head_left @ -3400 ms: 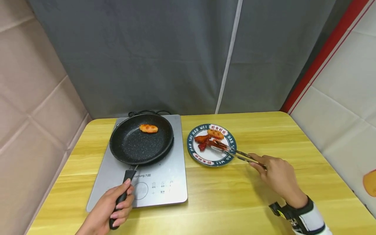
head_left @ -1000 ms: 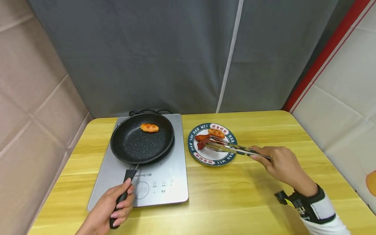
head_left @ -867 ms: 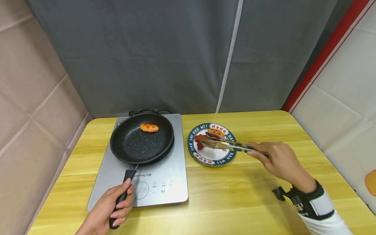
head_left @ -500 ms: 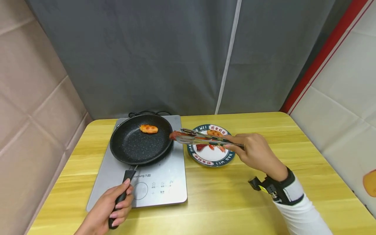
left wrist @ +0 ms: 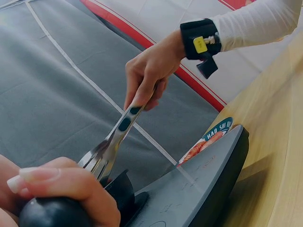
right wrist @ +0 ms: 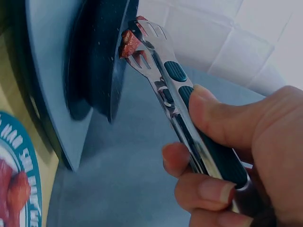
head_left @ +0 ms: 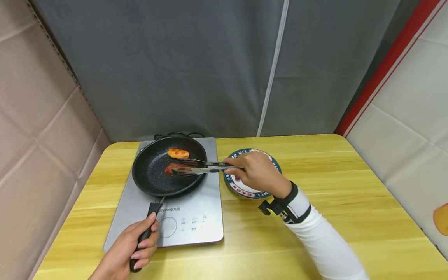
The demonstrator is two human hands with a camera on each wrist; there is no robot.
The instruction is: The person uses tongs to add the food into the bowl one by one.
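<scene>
My left hand [head_left: 134, 245] grips the black handle of a speckled frying pan [head_left: 154, 179], which sits on a silver induction cooktop [head_left: 206, 225]. In my right hand [head_left: 257, 173] are metal serving tongs [head_left: 213, 169] with dark green grips, reaching left over the pan. Between the tong tips is a reddish-brown piece of meat [head_left: 173, 168], also visible in the right wrist view as a dark red chunk [right wrist: 130, 43]. Behind it in the pan lies an orange-brown chicken wing [head_left: 177, 153]. The right hand covers much of the plate [head_left: 241, 189].
On the plate, red pieces of food [right wrist: 18, 191] show in the right wrist view. A black cable [head_left: 178, 133] lies behind the cooktop. A grey curtain [head_left: 175, 70] closes off the back of the wooden table [head_left: 266, 241], with padded panels at both sides.
The tongs have picked up a piece of meat from the plate and carried it left into the pan. My right arm followed; the left hand has stayed on the handle.
</scene>
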